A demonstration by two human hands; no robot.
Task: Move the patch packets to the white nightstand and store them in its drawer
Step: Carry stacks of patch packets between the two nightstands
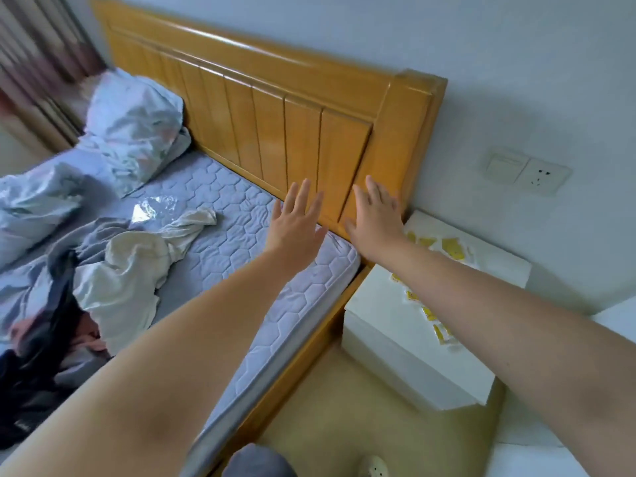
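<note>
Several yellow patch packets [451, 248] lie scattered across the top of the white nightstand [385, 315], to the right of the bed; my right forearm hides part of them. The nightstand's drawer front is shut. My left hand [297, 220] hangs over the mattress corner with fingers spread and nothing in it. My right hand [375, 218] is also spread and empty, held in front of the headboard's end post, just left of the nightstand's far corner. A clear plastic wrapper [151, 208] lies on the mattress farther left.
The wooden headboard [268, 108] runs along the wall. A grey quilted mattress [241, 242] carries rumpled bedding, a cream cloth [137, 266] and a pillow [134, 125]. A wall switch and socket [526, 172] sit above the nightstand. Tan floor lies below.
</note>
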